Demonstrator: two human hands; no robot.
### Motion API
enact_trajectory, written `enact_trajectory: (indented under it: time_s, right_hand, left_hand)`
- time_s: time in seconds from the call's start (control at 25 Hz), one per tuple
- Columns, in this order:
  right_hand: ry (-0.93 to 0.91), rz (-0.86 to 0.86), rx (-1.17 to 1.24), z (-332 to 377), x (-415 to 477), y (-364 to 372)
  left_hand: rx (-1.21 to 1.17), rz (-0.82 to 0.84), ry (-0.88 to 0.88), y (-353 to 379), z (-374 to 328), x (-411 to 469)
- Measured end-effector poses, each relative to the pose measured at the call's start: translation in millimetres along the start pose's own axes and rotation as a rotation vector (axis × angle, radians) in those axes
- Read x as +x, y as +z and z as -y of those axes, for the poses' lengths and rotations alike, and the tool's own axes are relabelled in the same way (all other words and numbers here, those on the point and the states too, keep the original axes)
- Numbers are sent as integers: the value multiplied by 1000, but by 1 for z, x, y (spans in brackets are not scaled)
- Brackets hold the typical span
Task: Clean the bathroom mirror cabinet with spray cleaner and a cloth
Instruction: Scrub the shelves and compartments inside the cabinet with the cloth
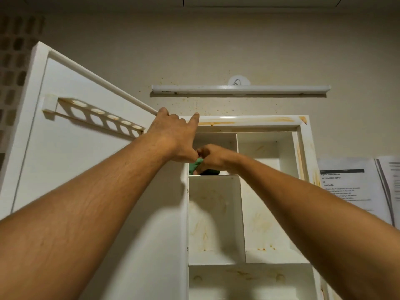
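1. The right hand (213, 156) clutches the green cloth (194, 166) inside the cabinet (259, 124), in its upper left compartment.
2. The left hand (171, 131) hooks curled fingers over the cabinet's top edge, with the index finger straight.
3. The green cloth looks soft, light and limp; bunched in a fist, it should press well on stains.
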State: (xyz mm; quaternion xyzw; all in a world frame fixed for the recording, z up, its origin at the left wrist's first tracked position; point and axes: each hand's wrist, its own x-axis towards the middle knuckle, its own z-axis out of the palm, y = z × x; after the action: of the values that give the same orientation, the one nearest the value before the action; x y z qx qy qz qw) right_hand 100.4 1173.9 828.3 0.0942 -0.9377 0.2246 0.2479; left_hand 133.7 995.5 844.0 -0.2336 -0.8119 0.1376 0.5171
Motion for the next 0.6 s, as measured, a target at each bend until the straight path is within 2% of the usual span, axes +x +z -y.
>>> enact_trajectory:
  time_s: [0.08,0.16,0.28,0.4,0.44,0.6]
  right_hand:
    - [14,52,31,-3,-6,-10]
    - [2,-76,-48,-2,6,3]
    - [-53,-322,-320,5,26,34]
    - [-39,-410,-436,13,19,44]
    - [-34,-359,-429,15,11,41]
    - [20,27,-327,20,-14,-9]
  left_hand:
    - [-6,2,3,1,-1,0]
    - [-3,3,1,0,-1,0]
    - [15,-13,-4,2,-2,2]
    - [9,16,-5,1,0,3]
    - [-2,22,-5,0,-1,2]
    - [-24,26,-5,-2,-1,0]
